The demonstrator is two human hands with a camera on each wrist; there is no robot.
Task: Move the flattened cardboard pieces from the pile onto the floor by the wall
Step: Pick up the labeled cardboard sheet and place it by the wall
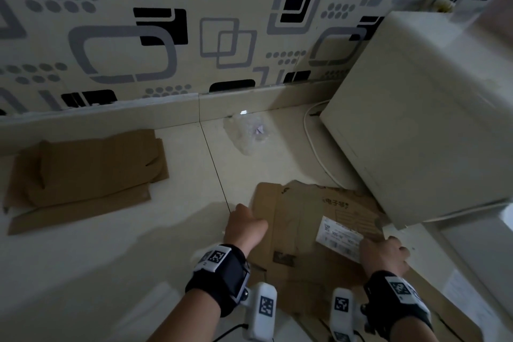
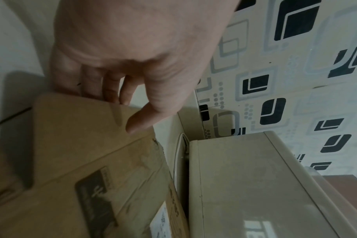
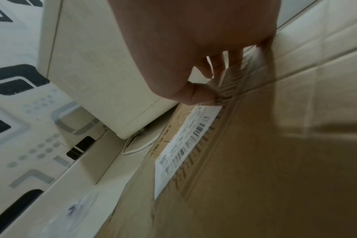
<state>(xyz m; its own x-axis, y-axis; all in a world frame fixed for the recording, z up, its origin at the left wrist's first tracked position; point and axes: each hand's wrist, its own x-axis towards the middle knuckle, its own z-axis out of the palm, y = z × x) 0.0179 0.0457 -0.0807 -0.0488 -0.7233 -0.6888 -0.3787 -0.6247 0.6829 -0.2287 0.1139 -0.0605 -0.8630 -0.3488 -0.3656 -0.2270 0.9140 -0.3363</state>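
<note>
Several flat pieces point(image 1: 83, 172) already lay stacked on the floor point(image 1: 111, 258) against the wall point(image 1: 138, 50), over on the left, so by the look of it part of the job was done. The pile point(image 1: 313, 280) sat lower right, tucked beside a white appliance point(image 1: 430, 119), and its top sheet point(image 1: 302, 228) with a white label point(image 1: 337, 236) was the one in play.

The left hand point(image 1: 245, 226) gripped the sheet's left edge: thumb on top, fingers point(image 2: 112, 90) curled under the corner. The right hand point(image 1: 384, 254) pinched the right edge just by the label, thumb pressed on top, fingers tucked beneath. Both hands were clamped on the same sheet, and the left corner seemed to stand a little clear of what lay under it.

That sheet was at the pile and well apart from the stack by the wall. More brown board showed under it near the bottom of the head view; how many pieces, I couldn't tell. A crumpled clear bag point(image 1: 247, 132) lay near the skirting between stack and appliance, and a white cable point(image 1: 313, 144) ran alongside the appliance. My call: roughly mid-task, with this sheet and whatever lay below it left to carry over
</note>
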